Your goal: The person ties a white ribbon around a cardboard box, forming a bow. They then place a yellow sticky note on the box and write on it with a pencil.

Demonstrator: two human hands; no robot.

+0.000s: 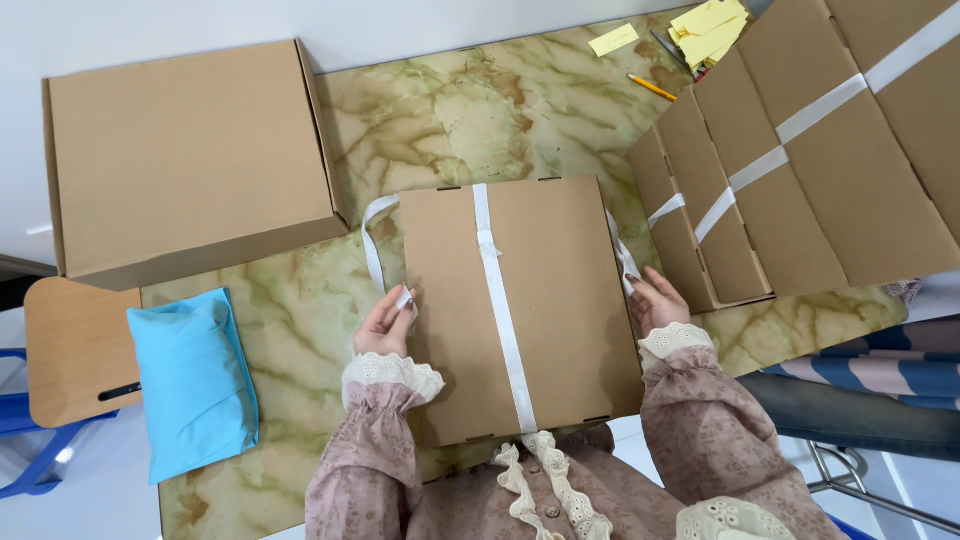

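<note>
Marble-patterned table (520, 110), ribboned flat box (560, 300) lengthwise toward the person.

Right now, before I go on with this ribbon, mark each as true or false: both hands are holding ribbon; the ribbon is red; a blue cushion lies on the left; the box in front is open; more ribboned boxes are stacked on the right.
1. The left hand and right hand each pinch the white ribbon. True.
2. The ribbon is red. False: it is white.
3. A blue cushion lies on the left. True.
4. The front box is open. False: it is closed.
5. Ribboned boxes are stacked on the right. True.
</note>
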